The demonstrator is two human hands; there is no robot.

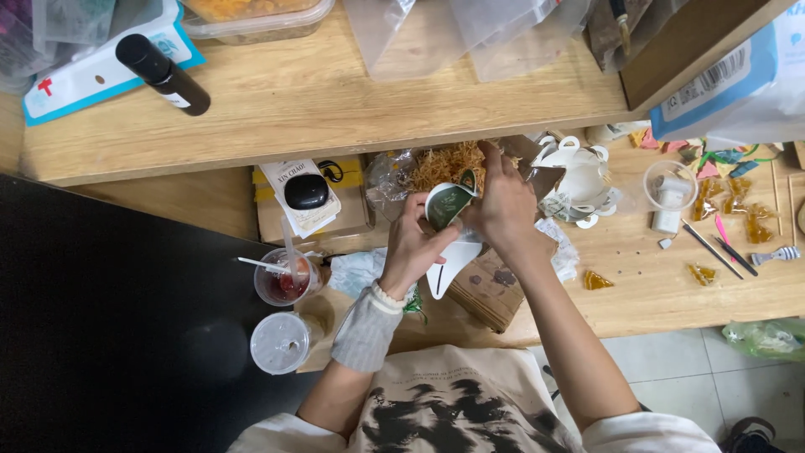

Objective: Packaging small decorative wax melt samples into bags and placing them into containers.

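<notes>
- Left hand (412,243) and right hand (503,205) both clamp the broken white-green ceramic shard (450,207) between them.
- Larger white shard (449,268) hangs just below, long axis vertical.

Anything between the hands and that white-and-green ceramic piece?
Nothing visible. Both the left hand and right hand already grip the ceramic piece, above the brown cardboard.
</notes>
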